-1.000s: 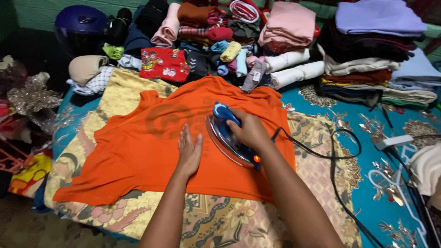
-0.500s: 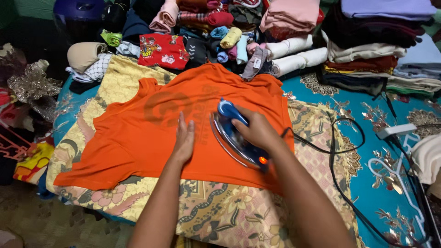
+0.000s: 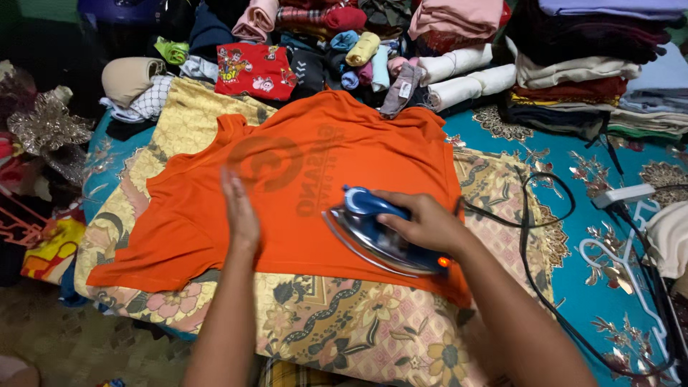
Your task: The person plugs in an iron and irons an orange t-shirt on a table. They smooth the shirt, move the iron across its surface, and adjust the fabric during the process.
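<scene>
Blue electric iron with steel soleplate [image 3: 383, 233] resting on lower right part of orange short-sleeved T-shirt [image 3: 301, 179], red indicator light glowing at rear. Right hand [image 3: 423, 222] closing its grip around iron handle. Left hand [image 3: 240, 211] lying flat, fingers extended, pressing shirt fabric just left of iron. Shirt lying spread over yellow floral patterned cloth [image 3: 337, 322]. Black power cord [image 3: 530, 236] looping rightward across teal patterned cover [image 3: 588, 215]. Folded clothes stack [image 3: 573, 72] and rolled garments [image 3: 466, 79] sitting behind shirt.

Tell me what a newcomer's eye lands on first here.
The bright orange T-shirt spread flat on the patterned cloth in the middle. On it, the right hand grips a blue iron while the left hand lies flat on the fabric. Behind, folded clothes are stacked high.
</scene>
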